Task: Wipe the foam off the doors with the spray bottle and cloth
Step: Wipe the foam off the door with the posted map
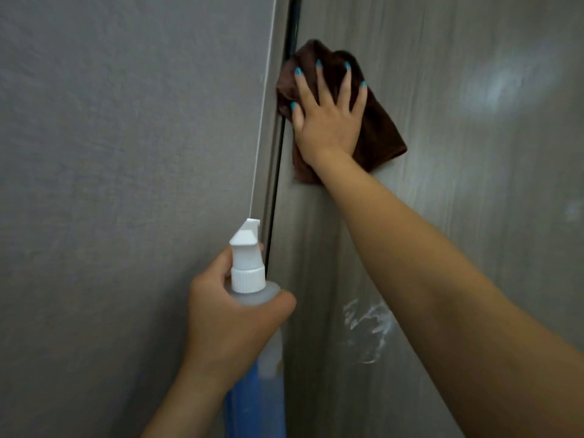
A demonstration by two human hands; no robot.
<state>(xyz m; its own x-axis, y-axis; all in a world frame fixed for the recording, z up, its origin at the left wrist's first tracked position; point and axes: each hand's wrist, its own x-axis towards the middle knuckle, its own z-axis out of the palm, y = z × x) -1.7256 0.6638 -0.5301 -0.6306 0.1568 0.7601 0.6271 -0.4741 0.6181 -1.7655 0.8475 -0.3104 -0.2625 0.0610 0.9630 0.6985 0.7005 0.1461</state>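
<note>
A patch of white foam (pixel 368 330) smears the right door (pixel 458 216) low down, beneath the right forearm; a paler, hazy mark sits higher toward the right edge. The brown cloth (pixel 379 134) lies bunched flat against that door just beside the dark gap (pixel 278 172) between the doors. The right hand (pixel 328 118) presses it there with straight, spread fingers. The cloth looks soft and limp, likely to slip or fold unless pressed with a flat palm. The left hand (pixel 234 320) grips the spray bottle (pixel 252 298) round its neck, fingers curled below the white trigger head; the bottle looks light, smooth plastic with blue liquid low inside, best held at the neck. The left door (pixel 126 184) is grey and finely textured; the right has a streaky wood-grain finish. The light is dim.
</note>
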